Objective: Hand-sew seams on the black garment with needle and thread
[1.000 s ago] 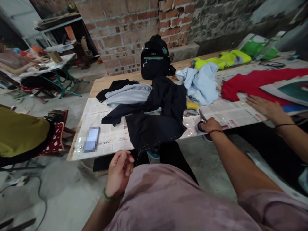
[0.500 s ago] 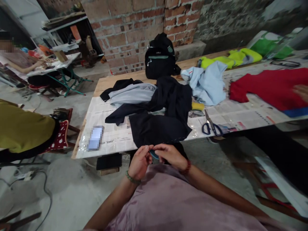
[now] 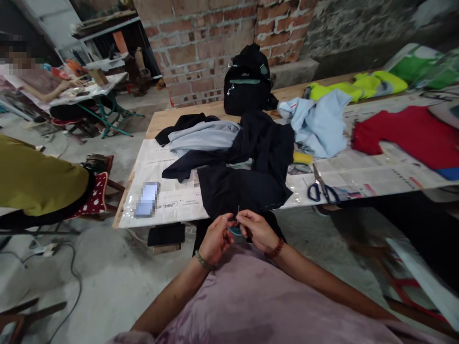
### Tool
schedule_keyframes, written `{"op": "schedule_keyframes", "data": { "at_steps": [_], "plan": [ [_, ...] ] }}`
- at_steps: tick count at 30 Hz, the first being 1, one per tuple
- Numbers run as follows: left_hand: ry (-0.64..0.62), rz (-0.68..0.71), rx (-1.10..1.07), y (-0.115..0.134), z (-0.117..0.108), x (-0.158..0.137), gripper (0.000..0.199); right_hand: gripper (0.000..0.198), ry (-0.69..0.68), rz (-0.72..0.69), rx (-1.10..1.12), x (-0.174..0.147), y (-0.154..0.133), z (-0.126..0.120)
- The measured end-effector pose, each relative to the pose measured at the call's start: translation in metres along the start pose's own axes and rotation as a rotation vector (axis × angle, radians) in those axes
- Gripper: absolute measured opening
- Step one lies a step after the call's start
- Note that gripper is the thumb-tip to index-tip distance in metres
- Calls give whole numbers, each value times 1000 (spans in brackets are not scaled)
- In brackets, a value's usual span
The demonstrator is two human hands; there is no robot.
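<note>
By the table: right hand pinching needle, left hand half-curled, hold unclear; a loose pinch could drop the needle.

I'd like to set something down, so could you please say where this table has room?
Newspaper shows between the phone and dark cloth, and between scissors and red garment. It's crowded where dark cloth and grey cloth bunch before the backpack.
</note>
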State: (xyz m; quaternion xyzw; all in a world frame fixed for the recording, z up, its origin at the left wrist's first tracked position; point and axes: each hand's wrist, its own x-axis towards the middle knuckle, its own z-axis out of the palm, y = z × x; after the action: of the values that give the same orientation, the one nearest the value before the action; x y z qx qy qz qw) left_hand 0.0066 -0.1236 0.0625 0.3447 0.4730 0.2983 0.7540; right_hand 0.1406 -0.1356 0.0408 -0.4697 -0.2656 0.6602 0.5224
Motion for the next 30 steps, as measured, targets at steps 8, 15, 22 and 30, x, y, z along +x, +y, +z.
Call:
{"op": "schedule_keyframes", "data": {
  "at_steps": [8,15,22,30],
  "plan": [
    [-71,-23,191,-11,-6,-2,29,24,98,-78,318,4,-13,-19],
    [-224,-175,133,-7,-6,-8,25,16,115,-81,537,11,-31,-36],
    [-270,-260,-240,-6,-12,-4,16,9,321,-200,548,19,-47,-81],
    [-236,-381,-578,-12,-25,5,7,16,565,-302,588,25,-55,-134]
  ]
}}
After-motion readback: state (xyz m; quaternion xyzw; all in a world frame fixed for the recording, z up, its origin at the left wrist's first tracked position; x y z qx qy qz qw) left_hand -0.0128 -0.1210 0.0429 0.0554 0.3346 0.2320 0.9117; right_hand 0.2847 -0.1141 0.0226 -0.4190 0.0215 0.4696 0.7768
